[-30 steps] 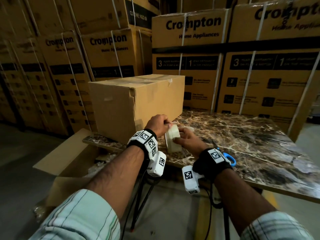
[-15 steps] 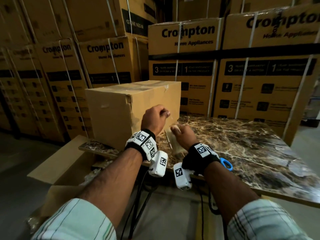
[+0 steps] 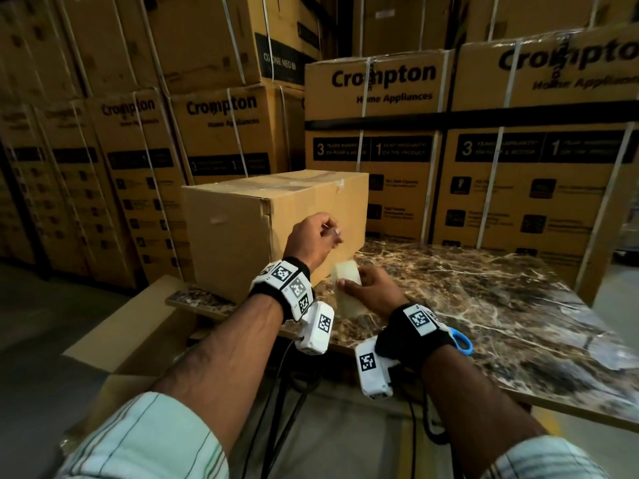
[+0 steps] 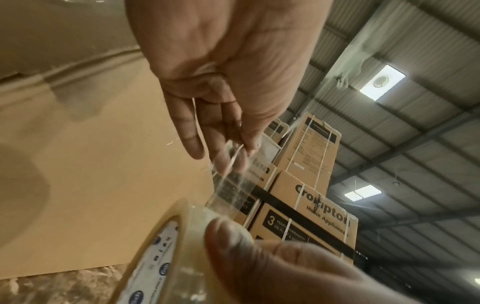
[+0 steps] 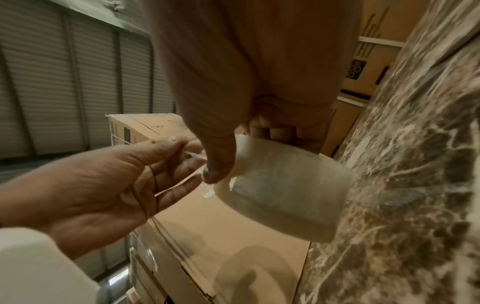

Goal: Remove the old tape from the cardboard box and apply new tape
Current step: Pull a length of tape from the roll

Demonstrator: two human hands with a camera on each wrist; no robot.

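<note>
A plain cardboard box (image 3: 276, 229) stands on the marble table (image 3: 484, 305), with old clear tape along its top. In front of it my right hand (image 3: 359, 285) grips a roll of clear tape (image 3: 345, 288), thumb on the rim. My left hand (image 3: 330, 233) is raised above the roll and pinches the free tape end. A short clear strip (image 4: 233, 185) stretches from the pinching fingers (image 4: 244, 142) down to the roll (image 4: 176, 246). The right wrist view shows the roll (image 5: 285, 189) close to the box side (image 5: 233, 226), with the left hand (image 5: 182, 156) beside it.
Blue-handled scissors (image 3: 461, 340) lie on the table behind my right wrist. Stacked printed cartons (image 3: 380, 133) wall in the back and left. An open carton (image 3: 138, 323) sits on the floor below the table's left corner.
My left hand has lifted away from the roll, drawing out a strip of tape. The right hand stays on the roll, which has shifted slightly toward the box.
</note>
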